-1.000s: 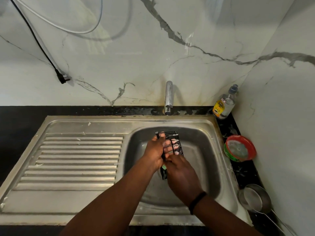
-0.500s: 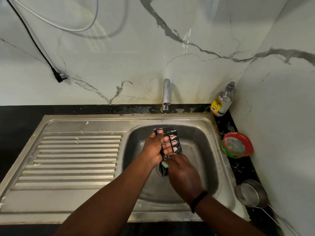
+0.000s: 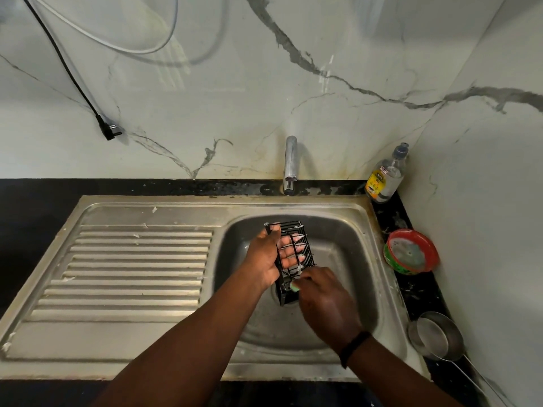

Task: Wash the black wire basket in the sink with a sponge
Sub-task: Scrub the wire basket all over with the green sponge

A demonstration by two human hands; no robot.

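Shifted slightly since a second ago: right hand [image 3: 326, 304] sits a little lower against the near end of the black wire basket [image 3: 295, 254], left hand [image 3: 266, 258] keeps the same grip, basket stays tilted over the basin of the steel sink [image 3: 367, 230].

Left-hand fingers [image 3: 289, 251] threaded through the wire grid from the left, long pale nails showing inside the cage, thumb hooked over the far top corner; clearly curled round the wires and gripping. Right-hand fingers bunched together and pinching a small pale green sponge [image 3: 293, 286], pressed to the basket's lower end just below the left-hand fingertips. Black band [image 3: 354, 348] round the right wrist.

Basket held off the basin floor, far end raised, near end dipping toward the drain beneath the right-hand fingers.

Beyond the left-hand fingertips, chrome tap [image 3: 290, 164] against the marble wall. Far right of both sets of fingers, on the black counter: clear bottle with yellow label [image 3: 385, 176], red-and-green round lid or dish [image 3: 411, 252], steel saucepan [image 3: 437, 336]. Left of the left hand, ribbed drainboard [image 3: 132, 268]. High on the wall, black plug [image 3: 110, 130] hanging on its cable.
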